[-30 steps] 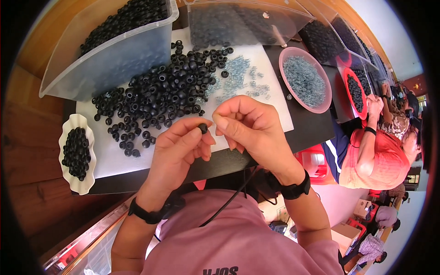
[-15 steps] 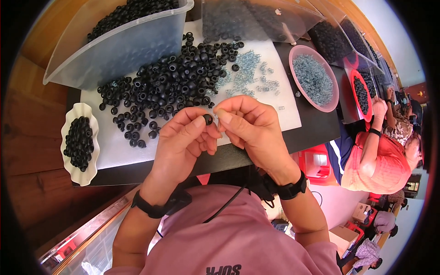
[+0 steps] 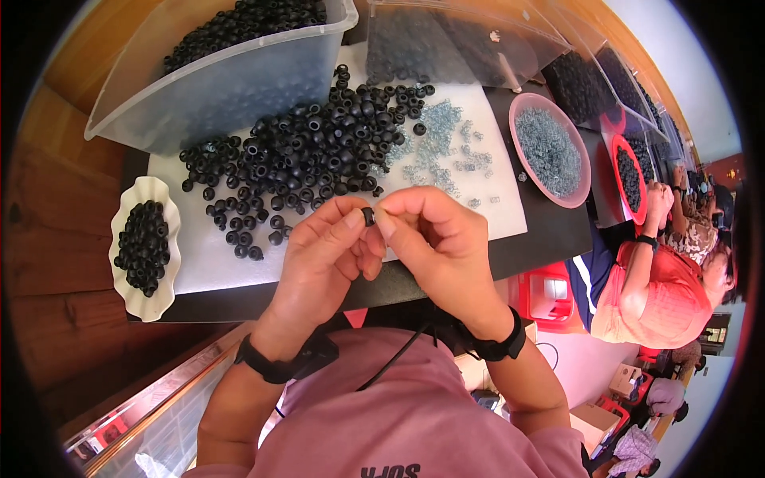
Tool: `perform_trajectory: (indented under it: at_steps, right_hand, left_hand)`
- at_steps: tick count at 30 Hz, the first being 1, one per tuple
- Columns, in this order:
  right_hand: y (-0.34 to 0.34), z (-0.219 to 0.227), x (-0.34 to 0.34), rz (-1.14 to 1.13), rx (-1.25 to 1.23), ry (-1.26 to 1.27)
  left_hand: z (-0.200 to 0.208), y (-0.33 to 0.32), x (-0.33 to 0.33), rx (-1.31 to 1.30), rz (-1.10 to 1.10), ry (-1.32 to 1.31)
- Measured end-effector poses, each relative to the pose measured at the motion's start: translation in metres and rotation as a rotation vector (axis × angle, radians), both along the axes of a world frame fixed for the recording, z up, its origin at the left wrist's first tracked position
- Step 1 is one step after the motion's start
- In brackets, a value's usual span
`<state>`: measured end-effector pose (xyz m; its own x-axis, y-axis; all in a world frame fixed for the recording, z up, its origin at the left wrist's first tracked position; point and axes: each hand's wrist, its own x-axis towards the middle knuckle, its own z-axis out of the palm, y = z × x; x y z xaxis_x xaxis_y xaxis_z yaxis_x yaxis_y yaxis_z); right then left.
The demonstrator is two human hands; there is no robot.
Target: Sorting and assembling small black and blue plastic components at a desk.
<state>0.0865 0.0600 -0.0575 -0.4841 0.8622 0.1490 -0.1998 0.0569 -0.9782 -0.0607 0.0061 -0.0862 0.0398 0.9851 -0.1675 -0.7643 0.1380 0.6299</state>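
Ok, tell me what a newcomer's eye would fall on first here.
Probably the heap of black beads on the white sheet, upper middle. Below it, the left hand pinches a single bead, the right hand close beside it. The pink bowl of bluish pieces at right likely stands out too.

Over the front edge of the white sheet [image 3: 211,271] there were two hands, the left hand [image 3: 323,247] and the right hand [image 3: 442,243], with one black ring [image 3: 368,216] at the left fingertips. On the sheet lay one heap of black rings [image 3: 319,151] and one scatter of clear pieces [image 3: 440,127], each too many to count exactly. One scalloped dish [image 3: 150,309] stood to its left, one pink bowl [image 3: 586,171] to its right, and one red bowl [image 3: 639,217] farther right.
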Motion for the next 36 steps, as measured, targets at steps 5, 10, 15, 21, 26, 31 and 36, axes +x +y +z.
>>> perform_trajectory:
  at_steps: [5,10,15,21,26,31,36]
  right_hand:
    - [0.003,0.001,0.001,-0.096,0.545,-0.314]
    - [-0.001,0.003,0.000,-0.109,0.839,-0.463]
    - [-0.007,0.004,0.002,-0.049,0.821,-0.504]
    - [-0.012,0.014,-0.006,0.112,0.728,-0.433]
    - [0.014,0.047,-0.004,0.202,0.519,-0.472]
    - [0.047,0.054,-0.031,0.264,0.725,-0.700]
    - [0.060,0.037,-0.057,0.302,1.034,-1.018]
  left_hand:
    - [0.001,-0.001,0.001,-0.001,0.013,0.035]
    - [-0.001,-0.003,0.001,-0.001,0.039,0.035]
    - [0.001,-0.006,0.002,0.047,0.009,-0.018]
    - [0.013,-0.021,-0.009,0.005,0.026,-0.034]
    - [0.016,-0.045,-0.024,0.024,0.058,0.145]
    - [0.025,-0.058,-0.037,-0.050,0.103,0.361]
    - [0.023,-0.059,-0.049,-0.044,0.158,0.506]
